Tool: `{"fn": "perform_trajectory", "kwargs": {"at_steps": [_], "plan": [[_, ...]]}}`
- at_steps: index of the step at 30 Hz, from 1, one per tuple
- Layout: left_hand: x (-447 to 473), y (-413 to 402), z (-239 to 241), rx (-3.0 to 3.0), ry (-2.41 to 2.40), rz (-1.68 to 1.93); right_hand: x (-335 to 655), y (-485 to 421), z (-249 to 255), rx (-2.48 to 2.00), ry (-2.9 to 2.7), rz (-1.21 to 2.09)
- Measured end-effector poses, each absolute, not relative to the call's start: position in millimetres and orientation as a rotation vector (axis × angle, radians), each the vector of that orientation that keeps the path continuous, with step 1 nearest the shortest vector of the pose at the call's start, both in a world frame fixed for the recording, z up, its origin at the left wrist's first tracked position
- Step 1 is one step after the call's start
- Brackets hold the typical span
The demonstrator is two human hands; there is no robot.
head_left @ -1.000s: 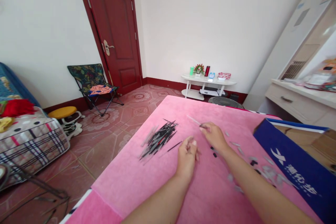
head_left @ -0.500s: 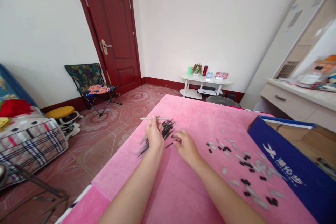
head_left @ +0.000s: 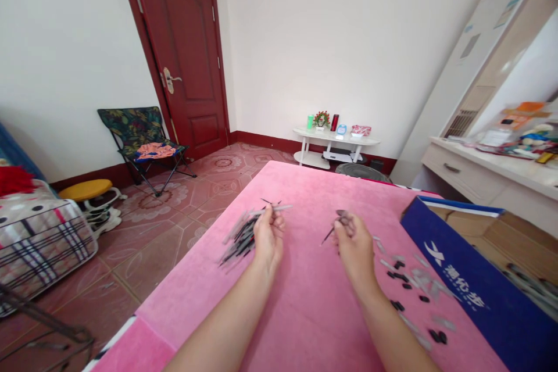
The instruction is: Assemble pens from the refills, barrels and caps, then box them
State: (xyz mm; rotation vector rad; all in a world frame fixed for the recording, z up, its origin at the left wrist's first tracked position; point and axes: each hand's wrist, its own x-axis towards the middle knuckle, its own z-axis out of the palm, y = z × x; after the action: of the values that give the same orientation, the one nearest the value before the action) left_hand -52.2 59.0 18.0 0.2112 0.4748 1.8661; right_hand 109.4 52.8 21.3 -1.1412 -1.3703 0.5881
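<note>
My left hand (head_left: 269,236) is closed on a thin clear pen tube (head_left: 279,207) and rests beside a pile of black and clear pen parts (head_left: 239,233) on the pink table (head_left: 305,302). My right hand (head_left: 354,242) is closed in a pinch on a thin black refill (head_left: 329,234) that slants down to the left. Small black caps and clear pieces (head_left: 410,288) lie scattered to the right of my right hand.
A blue cardboard box (head_left: 457,285) stands open at the table's right edge. Beyond the table are a white low table (head_left: 335,142), a red door (head_left: 183,52), a folding chair (head_left: 139,139), a yellow stool (head_left: 86,190) and a white dresser (head_left: 479,174).
My right hand has lifted a black refill off the table and moved right. My left hand, still holding the clear tube, has drawn back slightly from the pile.
</note>
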Motion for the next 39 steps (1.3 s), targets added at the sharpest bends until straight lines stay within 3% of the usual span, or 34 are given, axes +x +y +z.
{"fn": "perform_trajectory", "kwargs": {"at_steps": [4,17,25,32,39], "plan": [[-14.5,46.7,7.9,0.071,0.438,1.645,127.1,49.0,43.8,-0.863,-0.99,0.856],[1.8,33.5,10.9,-0.025,0.338,1.54,114.3,34.3,57.2,-0.881,-1.147,0.729],[6.3,30.1,5.6,-0.015,0.34,1.48,125.2,42.5,59.5,-1.041,-1.406,0.808],[-4.3,36.0,-1.9,-0.073,0.348,1.48,204.3,59.9,62.3,-1.211,-1.242,0.498],[-2.8,33.0,-5.8,-0.056,0.371,1.453,230.4,75.6,23.2,-1.694,-1.862,0.405]]}}
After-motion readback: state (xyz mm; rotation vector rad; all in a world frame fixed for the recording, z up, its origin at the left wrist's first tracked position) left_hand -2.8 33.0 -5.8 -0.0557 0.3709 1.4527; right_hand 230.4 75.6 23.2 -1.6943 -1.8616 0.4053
